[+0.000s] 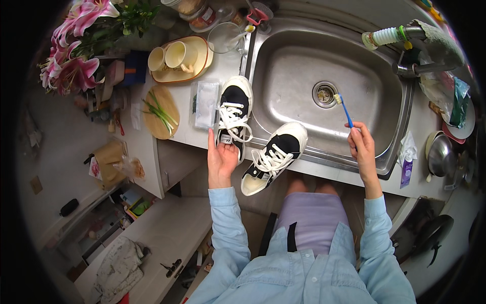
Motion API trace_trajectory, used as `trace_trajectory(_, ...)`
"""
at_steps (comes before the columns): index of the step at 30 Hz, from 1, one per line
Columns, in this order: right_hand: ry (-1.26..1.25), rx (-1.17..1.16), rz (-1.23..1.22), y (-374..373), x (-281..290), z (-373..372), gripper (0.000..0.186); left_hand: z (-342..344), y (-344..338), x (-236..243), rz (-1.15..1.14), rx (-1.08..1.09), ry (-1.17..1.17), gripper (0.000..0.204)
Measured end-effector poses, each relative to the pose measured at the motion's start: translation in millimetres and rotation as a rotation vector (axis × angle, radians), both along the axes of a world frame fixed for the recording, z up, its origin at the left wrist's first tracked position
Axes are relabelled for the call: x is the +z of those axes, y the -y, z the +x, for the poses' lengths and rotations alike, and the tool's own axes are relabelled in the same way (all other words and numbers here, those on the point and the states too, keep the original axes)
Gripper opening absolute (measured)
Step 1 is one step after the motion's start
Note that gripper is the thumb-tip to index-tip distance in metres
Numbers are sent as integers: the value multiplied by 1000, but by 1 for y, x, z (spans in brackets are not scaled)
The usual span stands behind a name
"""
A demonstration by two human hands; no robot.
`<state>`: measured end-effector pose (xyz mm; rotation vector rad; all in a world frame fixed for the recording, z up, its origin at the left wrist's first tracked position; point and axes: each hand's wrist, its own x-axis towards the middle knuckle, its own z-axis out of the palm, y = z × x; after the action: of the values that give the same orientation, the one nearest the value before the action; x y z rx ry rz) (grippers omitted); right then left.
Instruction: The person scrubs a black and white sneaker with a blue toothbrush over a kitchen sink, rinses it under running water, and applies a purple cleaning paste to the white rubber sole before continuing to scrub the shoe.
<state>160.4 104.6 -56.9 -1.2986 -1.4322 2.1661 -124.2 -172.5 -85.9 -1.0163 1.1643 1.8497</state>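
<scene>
Two black canvas sneakers with white soles and white laces sit at the sink's left front. One sneaker point(234, 112) lies on the counter beside the basin; my left hand point(220, 157) grips its heel end. The other sneaker point(274, 156) rests tilted across the front rim of the steel sink point(283, 76), its heel hanging over the edge. My right hand point(361, 144) holds a blue toothbrush point(345, 110) by the handle, bristle head pointing up over the basin near the drain point(324, 93).
A clear plastic box point(205, 104), a round wooden board with green onions point(160, 112), and a tray with two cream mugs point(177, 58) stand left of the sink. Pink lilies point(76, 45) sit far left. Tap and cloth point(420, 38) at right, metal bowl point(441, 154) beyond.
</scene>
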Motion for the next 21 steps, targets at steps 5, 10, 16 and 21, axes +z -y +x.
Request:
trace_trajectory(5, -3, -9, -39, 12, -3, -3, 21, 17, -21, -14, 325, 161, -86, 61)
trace_trajectory(10, -17, -19, -34, 15, 1, -1, 19, 20, -28, -14, 342, 58, -194, 50)
trace_trajectory(16, -19, -35, 69, 11, 19, 2, 21, 62, -56, 40, 142, -278, -456, 51)
trace_trajectory(21, 44, -56, 367, 6, 37, -4, 36, 95, -82, 79, 48, -444, -572, 50)
